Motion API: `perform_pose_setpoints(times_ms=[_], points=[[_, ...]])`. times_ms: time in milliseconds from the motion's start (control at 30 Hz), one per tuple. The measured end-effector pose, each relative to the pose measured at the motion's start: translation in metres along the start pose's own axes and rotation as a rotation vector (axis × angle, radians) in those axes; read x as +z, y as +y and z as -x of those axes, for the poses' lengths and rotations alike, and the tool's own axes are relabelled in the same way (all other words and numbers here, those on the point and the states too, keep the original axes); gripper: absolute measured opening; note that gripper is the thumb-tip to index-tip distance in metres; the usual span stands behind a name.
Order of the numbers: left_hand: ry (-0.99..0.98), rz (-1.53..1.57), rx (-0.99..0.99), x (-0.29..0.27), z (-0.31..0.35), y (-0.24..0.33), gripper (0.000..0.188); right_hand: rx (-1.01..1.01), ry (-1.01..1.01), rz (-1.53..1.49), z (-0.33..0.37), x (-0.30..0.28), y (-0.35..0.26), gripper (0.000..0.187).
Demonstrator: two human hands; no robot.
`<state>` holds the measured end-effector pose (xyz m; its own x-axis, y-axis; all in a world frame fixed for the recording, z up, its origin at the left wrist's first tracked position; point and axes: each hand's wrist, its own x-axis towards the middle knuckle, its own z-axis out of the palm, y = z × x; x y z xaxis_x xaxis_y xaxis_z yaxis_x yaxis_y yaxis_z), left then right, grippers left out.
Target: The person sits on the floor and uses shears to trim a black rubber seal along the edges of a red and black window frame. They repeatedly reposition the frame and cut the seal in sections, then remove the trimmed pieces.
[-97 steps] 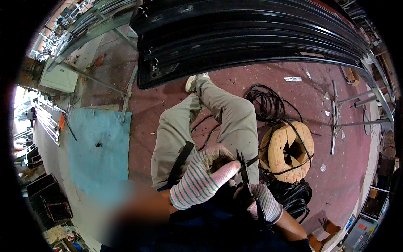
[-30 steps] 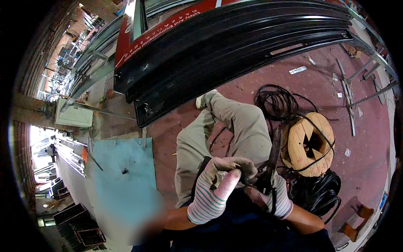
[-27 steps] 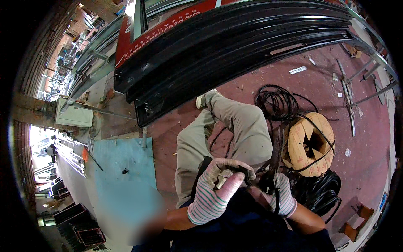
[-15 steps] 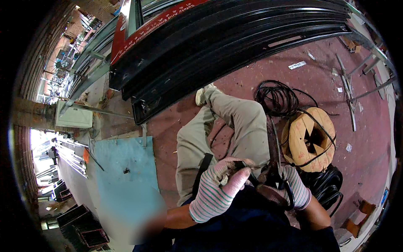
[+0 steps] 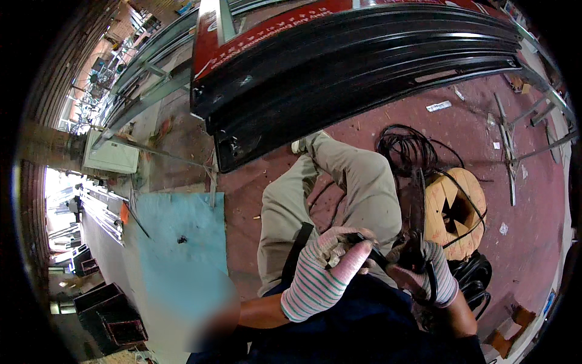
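Observation:
My left hand (image 5: pixel 324 273), in a striped knit glove with pink fingertips, is closed around a black cable (image 5: pixel 370 249) just above my lap. My right hand (image 5: pixel 424 276), in the same kind of glove, grips a dark long-handled tool (image 5: pixel 417 212) whose head meets the cable between the two hands. The cable loops over my right wrist and runs off to the right. My legs in khaki trousers (image 5: pixel 327 188) stretch out below the hands.
A wooden cable spool (image 5: pixel 458 209) stands right of my knee, with coils of black cable (image 5: pixel 406 148) beyond it and more by my right elbow. A stack of long black metal profiles (image 5: pixel 364 67) lies ahead. A blue sheet (image 5: pixel 176 255) covers the reddish floor at left.
The view has tilted up slightly. Both hands stay together on the cable and tool, shifting a little lower and to the right; the tool handle now points up past my knee.

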<state>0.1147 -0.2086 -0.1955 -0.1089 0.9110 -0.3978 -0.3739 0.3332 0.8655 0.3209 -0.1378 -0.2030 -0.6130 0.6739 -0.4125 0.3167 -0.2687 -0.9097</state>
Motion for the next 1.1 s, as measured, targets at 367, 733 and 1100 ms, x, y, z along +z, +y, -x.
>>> perform_pose_setpoints(times_ms=[367,733,1100], points=[[-0.063,-0.003,0.082,-0.003,0.001,0.028,0.019,-0.078,-0.053,0.175,0.009,-0.015,-0.04,0.024],[0.004,-0.221,0.468,-0.01,-0.002,0.085,0.021,-0.417,0.558,0.637,-0.001,-0.02,-0.088,0.015],[-0.064,-0.207,0.74,-0.025,-0.009,0.109,0.02,-0.682,0.342,0.228,-0.028,0.005,-0.12,0.034]])
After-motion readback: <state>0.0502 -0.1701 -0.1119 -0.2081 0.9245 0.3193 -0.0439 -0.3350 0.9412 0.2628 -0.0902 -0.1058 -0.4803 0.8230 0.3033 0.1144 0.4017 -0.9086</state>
